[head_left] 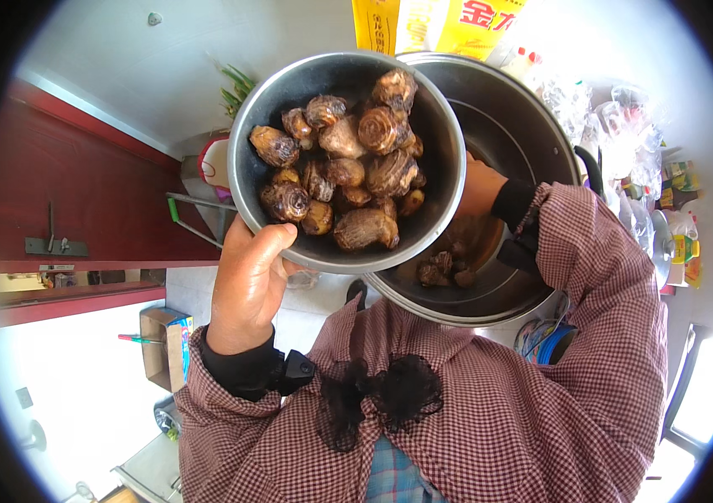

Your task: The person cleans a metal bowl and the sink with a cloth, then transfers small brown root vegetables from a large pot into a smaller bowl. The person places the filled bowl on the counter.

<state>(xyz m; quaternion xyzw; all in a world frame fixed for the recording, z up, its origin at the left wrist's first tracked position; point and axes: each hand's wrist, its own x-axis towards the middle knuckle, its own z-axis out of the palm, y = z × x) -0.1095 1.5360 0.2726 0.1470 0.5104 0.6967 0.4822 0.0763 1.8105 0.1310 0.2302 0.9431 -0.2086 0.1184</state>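
My left hand [247, 281] grips the near left rim of a round metal bowl [287, 90], thumb over the edge and fingers underneath. Several brown, wet-looking taro corms [344, 172] fill much of it. The bowl is held up over the left part of a large, deep metal pot [532, 126]. My right hand [482, 189] is over the pot, passing behind the bowl's right side. Its fingers are hidden there, so whether it touches the bowl does not show. A few more dark taro pieces [438, 268] lie in brownish water at the pot's near side.
A yellow printed bag [419, 25] stands behind the pot. Clear plastic bags [624, 138] and bottles crowd the right side, near the pot's handle [593, 168]. To the left are a dark red door [96, 184] and a cardboard box [159, 348] on the floor.
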